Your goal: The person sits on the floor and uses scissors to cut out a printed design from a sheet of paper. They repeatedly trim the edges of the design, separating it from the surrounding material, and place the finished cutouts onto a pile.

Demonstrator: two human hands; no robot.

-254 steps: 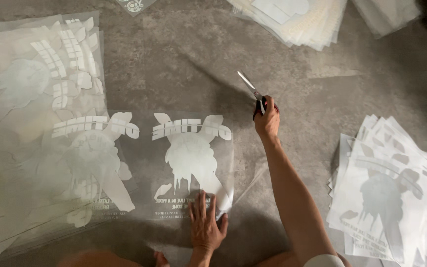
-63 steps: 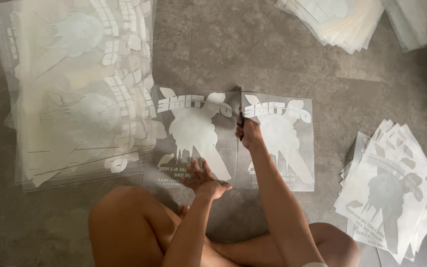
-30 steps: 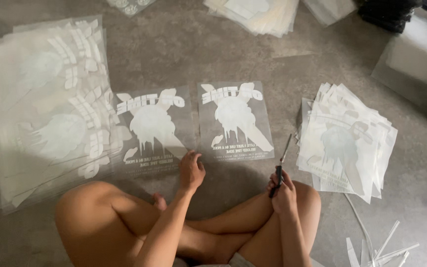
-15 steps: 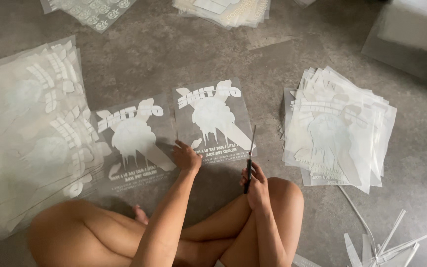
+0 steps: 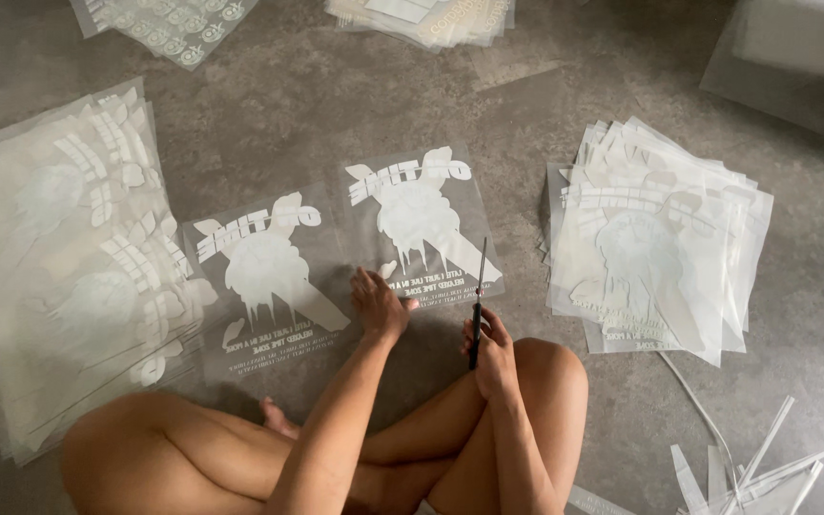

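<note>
Two clear film sheets with white printed figures lie on the grey floor in front of my crossed legs: one sheet [image 5: 264, 277] on the left, the other sheet [image 5: 417, 219] to its right. My left hand [image 5: 377, 303] presses down where their near edges meet. My right hand [image 5: 490, 348] holds black scissors [image 5: 478, 305] with the blades pointing away from me, resting by the right sheet's near corner.
A tall pile of uncut film [image 5: 59, 257] lies at the left. A stack of cut sheets [image 5: 655, 238] sits at the right. Thin offcut strips [image 5: 755, 467] litter the floor at bottom right. More sheet piles [image 5: 422, 14] lie at the far edge.
The long film has been cut into two separate sheets. My right hand drew the scissors back toward my knee, and my left hand slid onto the gap between the sheets.
</note>
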